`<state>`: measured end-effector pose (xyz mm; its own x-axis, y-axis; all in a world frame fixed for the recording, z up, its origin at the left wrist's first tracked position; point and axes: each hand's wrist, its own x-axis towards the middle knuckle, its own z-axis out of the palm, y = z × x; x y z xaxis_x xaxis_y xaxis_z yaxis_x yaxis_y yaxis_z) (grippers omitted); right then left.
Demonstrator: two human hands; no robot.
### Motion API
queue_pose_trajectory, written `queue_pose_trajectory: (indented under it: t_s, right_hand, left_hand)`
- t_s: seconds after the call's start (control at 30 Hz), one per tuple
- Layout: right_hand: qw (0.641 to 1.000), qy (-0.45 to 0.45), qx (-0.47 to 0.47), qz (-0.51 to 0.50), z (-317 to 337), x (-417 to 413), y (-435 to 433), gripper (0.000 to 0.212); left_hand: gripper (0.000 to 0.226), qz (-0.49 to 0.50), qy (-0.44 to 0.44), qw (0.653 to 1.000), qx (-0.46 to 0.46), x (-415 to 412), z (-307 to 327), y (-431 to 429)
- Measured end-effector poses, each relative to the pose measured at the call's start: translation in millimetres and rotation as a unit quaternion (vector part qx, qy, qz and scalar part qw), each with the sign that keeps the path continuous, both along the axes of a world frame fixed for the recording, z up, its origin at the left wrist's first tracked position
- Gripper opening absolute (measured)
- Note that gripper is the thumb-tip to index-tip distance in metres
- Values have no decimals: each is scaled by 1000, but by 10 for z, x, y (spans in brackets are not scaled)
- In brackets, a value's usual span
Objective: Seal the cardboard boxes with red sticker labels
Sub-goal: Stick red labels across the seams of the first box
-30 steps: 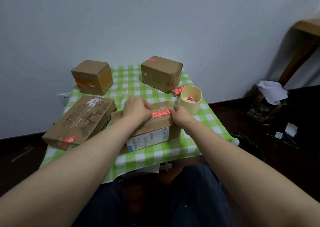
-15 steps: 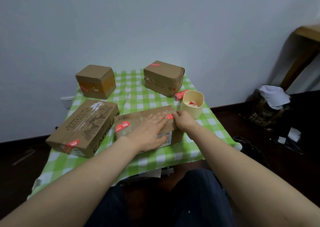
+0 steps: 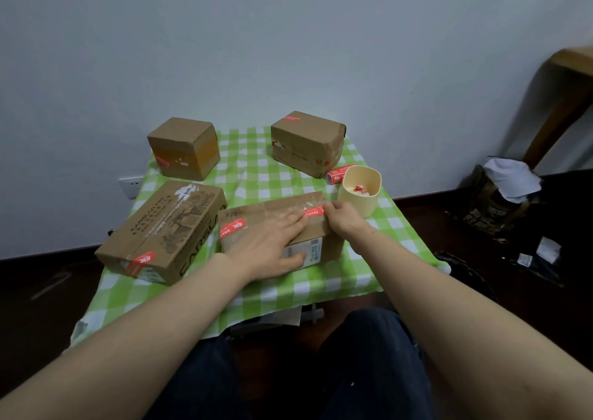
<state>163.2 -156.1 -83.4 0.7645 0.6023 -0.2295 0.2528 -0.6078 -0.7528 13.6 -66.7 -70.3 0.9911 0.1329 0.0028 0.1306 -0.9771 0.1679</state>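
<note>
Lower centre of the frame: a flat cardboard box (image 3: 272, 206) lies on the desk (image 3: 253, 169), which is covered with a green-and-white checked cloth. The left hand (image 3: 269, 246) rests flat on the box top, fingers (image 3: 293, 219) straight and slightly spread, their tips touching the left end of a red sticker (image 3: 313, 210) at the box's upper right edge. The right hand (image 3: 345, 219) meets it from the right, fingers curled and pinching the sticker's right end. A second red label (image 3: 233, 228) sits on the box's left corner.

To the left lies a long printed box (image 3: 167, 227) with a red label (image 3: 142, 259) over its near edge. In the upper left of the desk stands a cube-shaped box (image 3: 184, 147); in the upper centre stands another box (image 3: 306, 142) with a red label (image 3: 291, 119) on top. Just right of the hands stands a cream cup (image 3: 361, 192) holding red-and-white scraps, with a red sticker roll (image 3: 337, 174) behind it.
</note>
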Motion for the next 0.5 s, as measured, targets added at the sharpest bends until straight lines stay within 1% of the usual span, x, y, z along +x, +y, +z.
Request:
queue_pose_trajectory:
  t_s: [0.17, 0.23, 0.3, 0.37, 0.4, 0.43, 0.47, 0.5]
  right_hand:
    - [1000, 7, 10, -2, -1, -18, -45, 46]
    - [1000, 17, 11, -1, 5, -28, -49, 52]
    - [1000, 18, 1, 1, 4, -54, -40, 58]
    - [1000, 6, -4, 1, 2, -70, -30, 54]
    - [1000, 3, 1, -2, 2, -63, -32, 49]
    - [1000, 6, 10, -10, 6, -49, -48, 44]
    - [999, 14, 18, -22, 10, -30, -71, 39]
    - [999, 20, 22, -32, 17, -11, -98, 36]
  left_hand:
    - [64, -8, 2, 1000, 19, -79, -1, 93]
    - [64, -1, -18, 999, 28, -93, 8, 105]
    - [64, 3, -31, 999, 17, -81, 4, 78]
    - [67, 3, -29, 1000, 5, -94, 3, 45]
    - [66, 4, -49, 999, 1, -119, 6, 37]
    - [61, 10, -87, 996, 0, -152, 8, 40]
    - [52, 37, -137, 990, -4, -189, 20, 62]
    - [44, 94, -174, 980, -21, -233, 36, 101]
